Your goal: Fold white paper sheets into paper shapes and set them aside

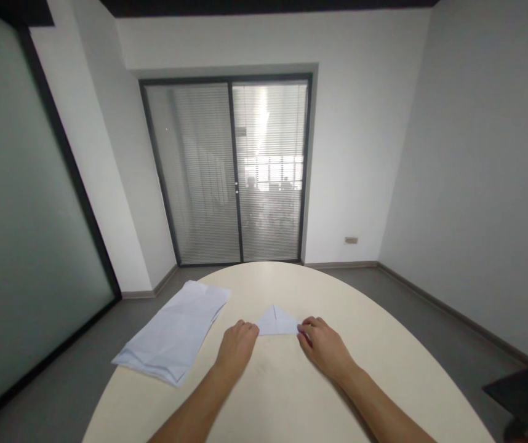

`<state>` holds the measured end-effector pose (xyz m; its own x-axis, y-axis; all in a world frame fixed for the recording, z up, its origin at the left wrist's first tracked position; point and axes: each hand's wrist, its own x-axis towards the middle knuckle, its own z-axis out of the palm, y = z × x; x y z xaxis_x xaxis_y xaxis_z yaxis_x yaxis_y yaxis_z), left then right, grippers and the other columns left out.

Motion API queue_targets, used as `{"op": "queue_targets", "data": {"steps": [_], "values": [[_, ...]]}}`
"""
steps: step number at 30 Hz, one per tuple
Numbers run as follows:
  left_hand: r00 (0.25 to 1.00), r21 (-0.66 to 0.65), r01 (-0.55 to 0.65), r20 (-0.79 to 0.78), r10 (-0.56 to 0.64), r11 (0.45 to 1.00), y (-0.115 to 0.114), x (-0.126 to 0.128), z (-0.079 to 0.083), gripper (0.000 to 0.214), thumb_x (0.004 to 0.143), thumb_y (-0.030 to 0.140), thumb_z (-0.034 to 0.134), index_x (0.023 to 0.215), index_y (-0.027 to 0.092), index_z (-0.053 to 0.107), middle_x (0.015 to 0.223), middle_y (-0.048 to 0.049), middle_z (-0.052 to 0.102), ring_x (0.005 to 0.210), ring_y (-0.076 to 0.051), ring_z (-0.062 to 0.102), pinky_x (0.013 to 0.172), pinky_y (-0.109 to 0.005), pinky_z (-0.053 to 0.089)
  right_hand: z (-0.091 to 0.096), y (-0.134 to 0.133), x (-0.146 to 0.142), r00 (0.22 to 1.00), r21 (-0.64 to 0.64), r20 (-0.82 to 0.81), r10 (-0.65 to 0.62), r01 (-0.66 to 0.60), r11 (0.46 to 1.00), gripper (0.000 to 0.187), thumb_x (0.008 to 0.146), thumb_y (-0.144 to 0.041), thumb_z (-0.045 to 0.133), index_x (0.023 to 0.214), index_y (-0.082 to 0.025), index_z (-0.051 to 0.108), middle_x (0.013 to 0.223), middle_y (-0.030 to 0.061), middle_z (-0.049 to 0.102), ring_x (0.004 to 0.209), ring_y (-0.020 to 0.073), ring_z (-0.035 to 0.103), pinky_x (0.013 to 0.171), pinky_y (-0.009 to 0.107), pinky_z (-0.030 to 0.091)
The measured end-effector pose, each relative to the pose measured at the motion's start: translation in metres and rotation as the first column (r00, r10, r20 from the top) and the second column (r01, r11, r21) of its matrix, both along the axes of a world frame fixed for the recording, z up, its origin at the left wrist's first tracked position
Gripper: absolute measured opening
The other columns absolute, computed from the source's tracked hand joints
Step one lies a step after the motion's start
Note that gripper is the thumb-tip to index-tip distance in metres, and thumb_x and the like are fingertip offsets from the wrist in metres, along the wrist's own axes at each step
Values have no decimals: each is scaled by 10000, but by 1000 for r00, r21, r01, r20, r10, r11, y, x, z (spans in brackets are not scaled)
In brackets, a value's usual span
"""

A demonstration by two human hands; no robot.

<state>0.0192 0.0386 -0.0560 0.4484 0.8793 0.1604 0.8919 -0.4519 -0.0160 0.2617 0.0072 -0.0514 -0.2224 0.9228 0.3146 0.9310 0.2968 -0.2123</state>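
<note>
A small piece of white paper (277, 322), folded into a triangle with its point facing away from me, lies on the pale round table (268, 394). A short crease or seam runs down from its tip. My left hand (239, 344) has its fingers closed at the paper's left corner. At the right corner, my right hand (324, 344) pinches the paper between thumb and fingers. Both wrists rest low over the tabletop. The fingertips partly cover the two side corners of the triangle.
A loose stack of white paper sheets (176, 332) lies on the table's left side, reaching its edge. Beyond the table stand glass doors with blinds (236, 172). A dark flat object (527, 397) shows at the lower right, off the table.
</note>
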Motion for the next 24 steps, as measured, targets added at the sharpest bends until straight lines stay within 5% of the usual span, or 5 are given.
{"op": "queue_targets", "data": {"steps": [24], "values": [[999, 27, -51, 14, 50, 998, 3, 2, -5, 278, 961, 79, 359, 1027, 181, 609, 990, -74, 662, 955, -221, 600, 762, -308, 461, -7, 6, 7, 995, 12, -97, 35, -34, 999, 334, 981, -306, 385, 1069, -222, 696, 1050, 90, 682, 999, 220, 597, 886, 324, 463]]}}
